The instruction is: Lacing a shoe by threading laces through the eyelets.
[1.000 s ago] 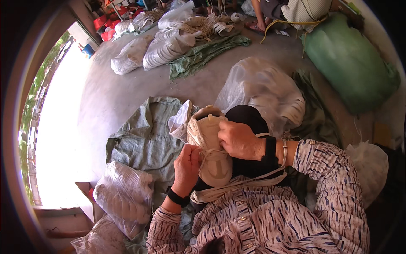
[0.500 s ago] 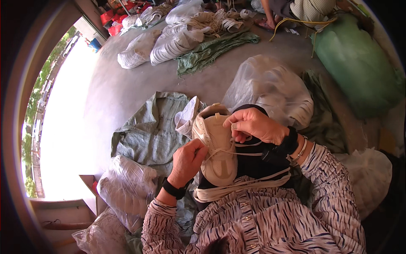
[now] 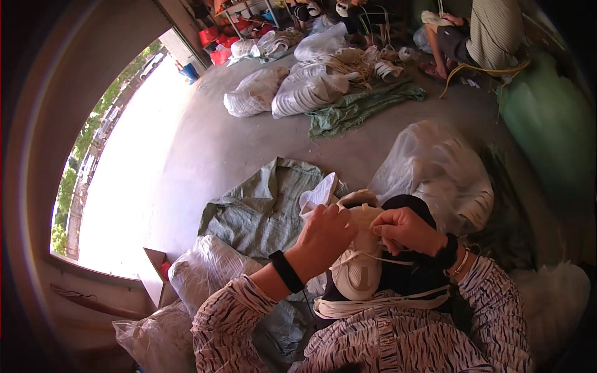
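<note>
A cream sneaker (image 3: pixel 357 277) rests on my lap with its toe toward me and its heel opening away. A pale shoelace (image 3: pixel 372 256) crosses its front. My left hand (image 3: pixel 327 240) is raised over the shoe's left side, fingers closed; what they pinch is hidden. On the other side, my right hand (image 3: pixel 407 231) has thumb and forefinger pinched on the shoelace close to the tongue. A bundle of loose cream laces (image 3: pixel 348 309) lies across my lap below the toe. Just beyond the shoe is a white shoe piece (image 3: pixel 318 196).
A grey-green woven sack (image 3: pixel 261 208) lies ahead on the left. Clear plastic bags of shoe parts stand near my left arm (image 3: pixel 205 273) and ahead right (image 3: pixel 435 174). Farther off are more bags (image 3: pixel 311 90), a seated person (image 3: pixel 494 37) and a large green sack (image 3: pixel 547 124).
The view has shifted, so the scene sits lower and farther right. My left hand has risen from beside the laces to over the shoe's upper part. My right hand stays pinched near the tongue.
</note>
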`<act>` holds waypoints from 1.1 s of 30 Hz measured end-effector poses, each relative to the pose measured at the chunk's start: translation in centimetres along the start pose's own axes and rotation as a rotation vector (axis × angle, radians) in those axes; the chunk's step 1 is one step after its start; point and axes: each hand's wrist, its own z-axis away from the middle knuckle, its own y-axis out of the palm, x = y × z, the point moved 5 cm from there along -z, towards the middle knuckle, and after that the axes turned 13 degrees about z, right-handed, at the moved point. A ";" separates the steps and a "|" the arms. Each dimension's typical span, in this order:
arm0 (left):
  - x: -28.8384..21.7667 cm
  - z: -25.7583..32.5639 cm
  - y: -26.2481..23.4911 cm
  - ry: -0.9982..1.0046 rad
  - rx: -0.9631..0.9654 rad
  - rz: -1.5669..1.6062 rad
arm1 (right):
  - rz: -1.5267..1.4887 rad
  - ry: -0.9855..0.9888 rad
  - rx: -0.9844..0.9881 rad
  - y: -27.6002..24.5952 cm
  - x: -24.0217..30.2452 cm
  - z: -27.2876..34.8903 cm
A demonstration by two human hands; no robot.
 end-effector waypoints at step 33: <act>3.2 -1.2 3.9 -0.398 -0.277 1.572 | 0.060 -0.173 -0.173 2.1 2.9 -1.1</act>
